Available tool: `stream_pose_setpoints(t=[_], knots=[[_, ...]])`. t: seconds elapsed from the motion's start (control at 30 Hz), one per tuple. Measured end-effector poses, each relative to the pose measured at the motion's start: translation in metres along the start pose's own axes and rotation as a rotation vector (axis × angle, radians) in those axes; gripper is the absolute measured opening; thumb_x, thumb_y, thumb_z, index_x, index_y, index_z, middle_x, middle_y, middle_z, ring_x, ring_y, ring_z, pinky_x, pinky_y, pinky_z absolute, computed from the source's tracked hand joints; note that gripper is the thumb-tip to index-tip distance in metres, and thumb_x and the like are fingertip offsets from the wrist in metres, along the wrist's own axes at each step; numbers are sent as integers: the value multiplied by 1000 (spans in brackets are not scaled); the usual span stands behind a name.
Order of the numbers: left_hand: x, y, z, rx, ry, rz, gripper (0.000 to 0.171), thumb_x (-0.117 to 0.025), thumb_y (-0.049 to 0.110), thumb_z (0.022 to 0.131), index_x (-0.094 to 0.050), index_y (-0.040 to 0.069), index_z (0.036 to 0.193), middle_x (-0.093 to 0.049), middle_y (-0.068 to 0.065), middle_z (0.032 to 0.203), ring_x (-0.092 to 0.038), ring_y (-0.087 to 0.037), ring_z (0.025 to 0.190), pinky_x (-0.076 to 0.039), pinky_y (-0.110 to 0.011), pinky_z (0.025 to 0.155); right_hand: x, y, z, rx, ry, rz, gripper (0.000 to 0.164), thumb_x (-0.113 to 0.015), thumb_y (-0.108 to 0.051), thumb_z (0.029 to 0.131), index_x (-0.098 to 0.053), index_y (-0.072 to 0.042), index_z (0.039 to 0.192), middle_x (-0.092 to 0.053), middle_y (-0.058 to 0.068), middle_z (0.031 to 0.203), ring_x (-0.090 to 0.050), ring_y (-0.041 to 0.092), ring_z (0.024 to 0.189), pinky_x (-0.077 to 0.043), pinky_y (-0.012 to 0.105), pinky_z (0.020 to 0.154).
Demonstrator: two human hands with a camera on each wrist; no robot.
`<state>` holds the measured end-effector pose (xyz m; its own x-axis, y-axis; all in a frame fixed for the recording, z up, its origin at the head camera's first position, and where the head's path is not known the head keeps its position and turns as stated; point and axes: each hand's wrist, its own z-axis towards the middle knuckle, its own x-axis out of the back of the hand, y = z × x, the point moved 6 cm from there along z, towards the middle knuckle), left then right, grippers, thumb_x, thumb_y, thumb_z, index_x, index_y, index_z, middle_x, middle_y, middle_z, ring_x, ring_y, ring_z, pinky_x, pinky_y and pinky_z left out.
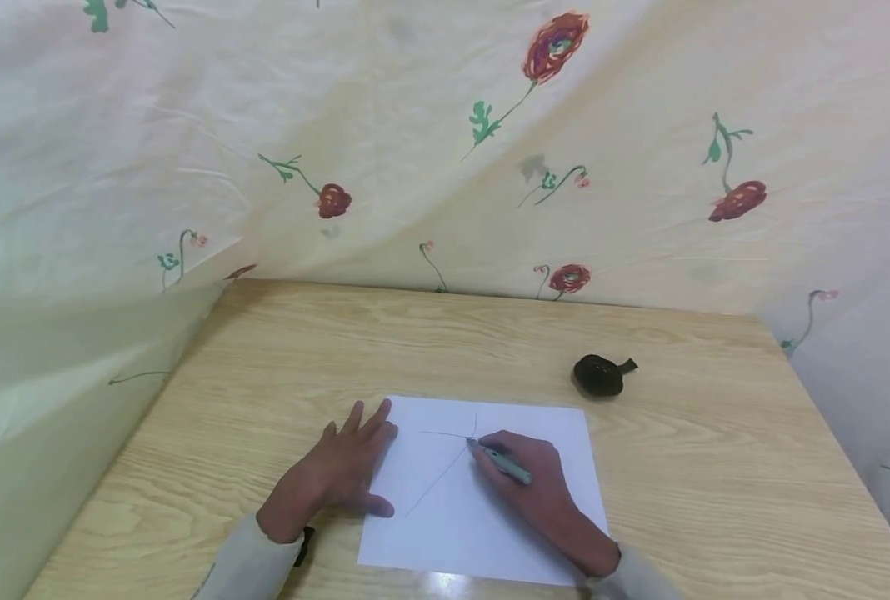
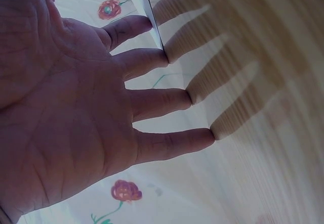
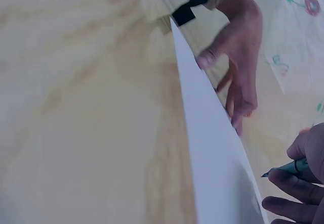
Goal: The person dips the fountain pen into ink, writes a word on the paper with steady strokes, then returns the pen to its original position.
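A white sheet of paper [image 1: 482, 533] lies on the wooden table, with a few thin dark lines drawn on its upper half. My right hand [image 1: 531, 487] pinches a grey-green pen [image 1: 511, 467], its tip at the paper where the lines meet. In the right wrist view the pen [image 3: 291, 168] shows a dark pointed tip between thumb and fingers. My left hand [image 1: 343, 471] is spread with straight fingers over the sheet's left edge; its thumb and some fingertips touch the paper. From the left wrist view, the left palm [image 2: 71, 102] faces the camera and other fingertips rest on the wood.
A small black rounded object [image 1: 598, 376] with a short tab sits on the table [image 1: 325, 333] beyond the sheet's upper right corner. A flower-patterned cloth [image 1: 400, 125] hangs behind and along both sides. A black strap piece [image 3: 191, 6] shows at the left wrist.
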<state>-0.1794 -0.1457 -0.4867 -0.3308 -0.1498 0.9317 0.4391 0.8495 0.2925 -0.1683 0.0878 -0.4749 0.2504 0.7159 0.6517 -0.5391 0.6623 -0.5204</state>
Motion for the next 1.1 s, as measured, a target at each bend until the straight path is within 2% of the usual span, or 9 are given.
stream_pose_setpoints(t=[0.13,0.37,0.57,1.1], knots=[[1,-1,1,0,-4,1,102,-88,52,68,-38,10,147,-18,-17,164,-14,-53,145,-27,-75,103,2,7,3,-48,1,-6,6,-82,-16,80,-77,-17,84,-72,-13,76,-54,-9,59,-52,23,59],[4,-1,2,-7,-7,3,102,-87,52,68,-39,10,147,-18,-17,164,-15,-53,145,-27,-75,103,3,10,4,-102,-12,-12,7,-82,-16,79,-77,-18,84,-73,-11,75,-55,-8,59,-52,25,58],[7,-1,3,-16,-5,2,102,-88,51,68,-39,9,146,-20,-18,163,-17,-53,144,-28,-75,102,3,10,7,-122,-27,-7,7,-82,-15,79,-77,-17,84,-72,-11,74,-51,-9,56,-51,24,58],[10,-3,3,2,-45,-6,102,-87,52,69,-39,10,148,-18,-17,164,-15,-52,146,-27,-73,104,0,11,10,-154,-54,-6,6,-82,-15,80,-78,-16,84,-73,-10,74,-54,-7,58,-51,24,59]])
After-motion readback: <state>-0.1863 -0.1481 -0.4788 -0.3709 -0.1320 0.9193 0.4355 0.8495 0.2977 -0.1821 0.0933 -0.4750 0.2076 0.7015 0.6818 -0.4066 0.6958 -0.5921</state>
